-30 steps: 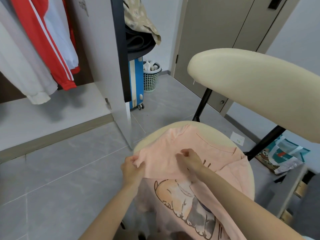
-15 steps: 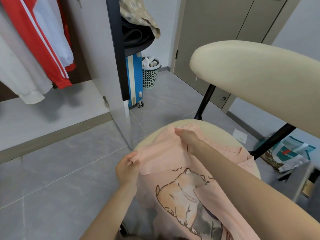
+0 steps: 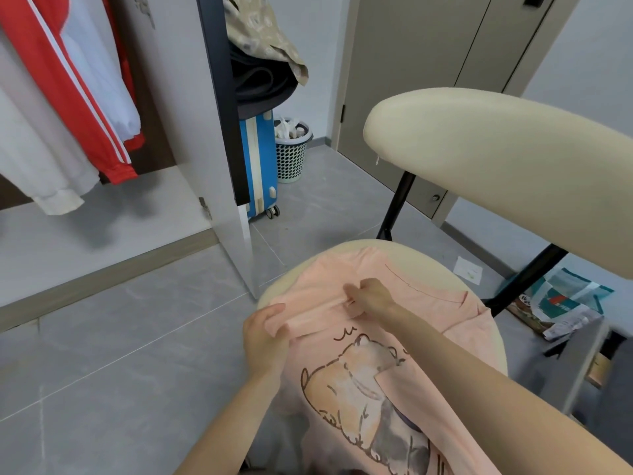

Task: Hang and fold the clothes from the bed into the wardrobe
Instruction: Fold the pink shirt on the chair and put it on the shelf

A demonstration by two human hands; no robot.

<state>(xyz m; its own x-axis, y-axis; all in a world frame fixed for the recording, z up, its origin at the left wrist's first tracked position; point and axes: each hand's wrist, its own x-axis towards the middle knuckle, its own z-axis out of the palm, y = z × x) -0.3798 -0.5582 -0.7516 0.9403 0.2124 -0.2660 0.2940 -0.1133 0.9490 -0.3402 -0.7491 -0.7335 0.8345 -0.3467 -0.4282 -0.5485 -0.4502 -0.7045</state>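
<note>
A pink T-shirt (image 3: 346, 378) with a cartoon animal print lies spread over the round cream seat of a chair (image 3: 493, 341). My left hand (image 3: 263, 341) grips the shirt's folded left edge. My right hand (image 3: 371, 296) pinches a fold of the pink fabric near the middle of the seat. The open wardrobe (image 3: 102, 214) stands at the left, with a red and white jacket (image 3: 85, 97) and a white garment (image 3: 41, 159) hanging inside.
The chair's cream backrest (image 3: 496, 166) rises at the right on black legs. A blue suitcase (image 3: 258, 166) and a mesh bin (image 3: 291, 156) stand behind the wardrobe door (image 3: 191, 132). Bags and paper (image 3: 561, 306) lie on the grey tile floor at the right.
My right hand has drawn back from the far edge of the seat toward the middle, bringing a fold of pink fabric with it. My left hand keeps its hold on the left edge.
</note>
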